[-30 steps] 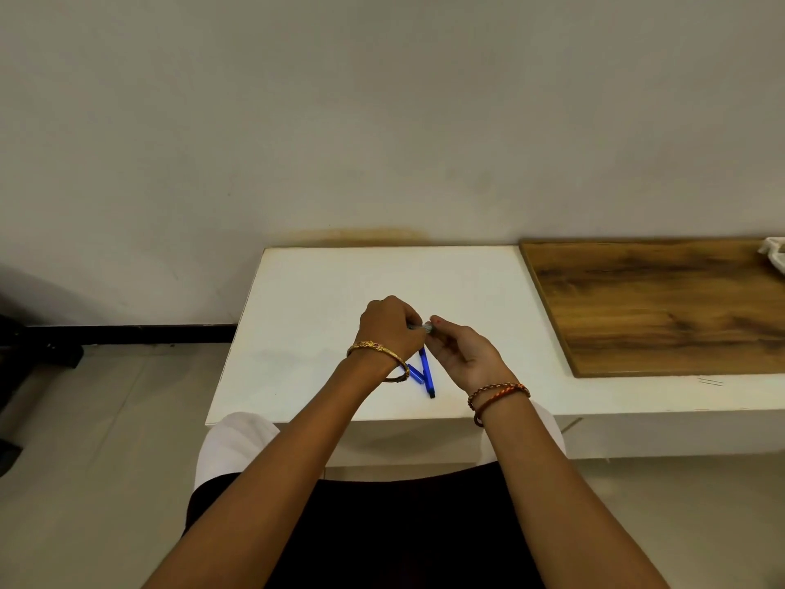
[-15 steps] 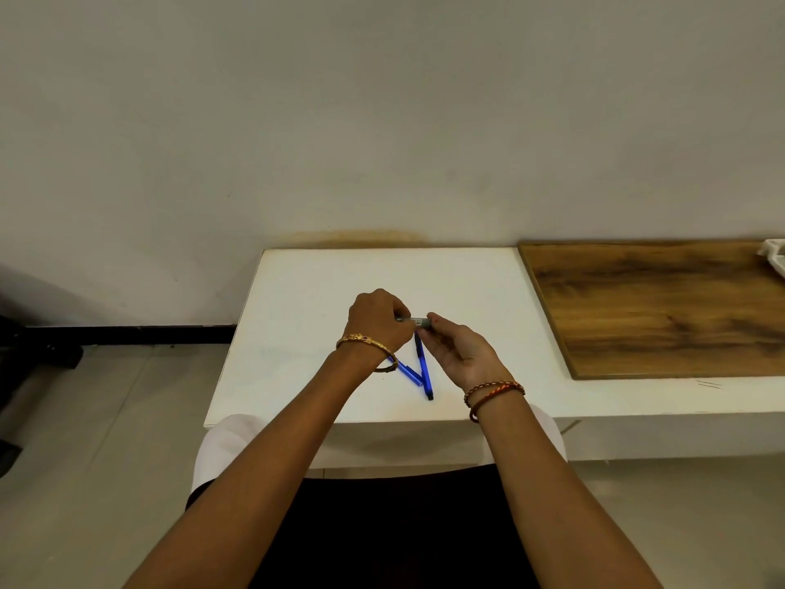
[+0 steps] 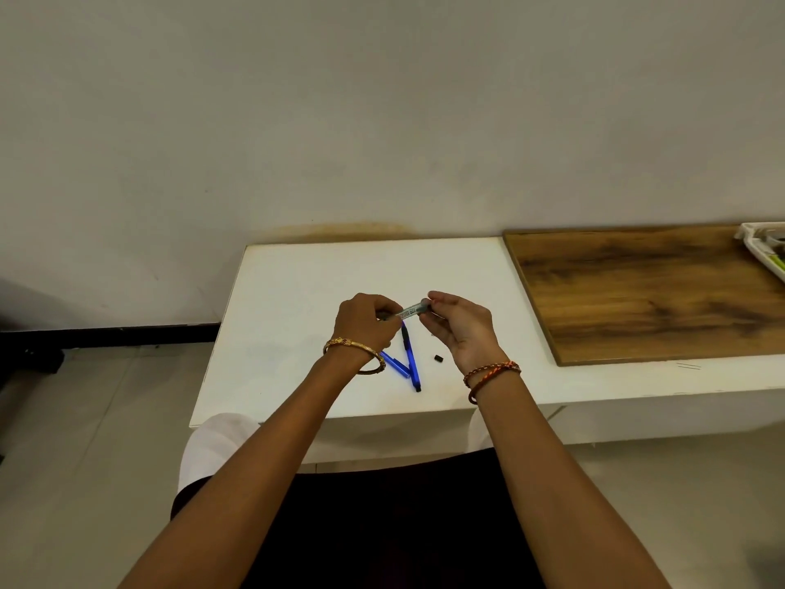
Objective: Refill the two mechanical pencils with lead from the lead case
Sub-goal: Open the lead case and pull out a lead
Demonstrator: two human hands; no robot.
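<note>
Both hands hold a slim clear lead case [image 3: 410, 311] with a printed label, above the white table [image 3: 297, 291]. My left hand [image 3: 366, 320] grips its left end and my right hand [image 3: 456, 323] pinches its right end with thumb and fingertips. Two blue mechanical pencils lie on the table below the hands, forming a V: one pencil [image 3: 411, 359] runs nearly straight toward me, the other pencil [image 3: 395, 364] is partly hidden under my left wrist. A small black cap [image 3: 439, 358] lies on the table just left of my right wrist.
A dark wooden board [image 3: 637, 291] covers the table to the right. A white tray [image 3: 764, 244] with small items sits at the far right edge. A plain wall stands behind the table, and my lap is below its front edge.
Both hands have lifted the lead case slightly away from me and apart. The small black cap now lies on the table by my right wrist.
</note>
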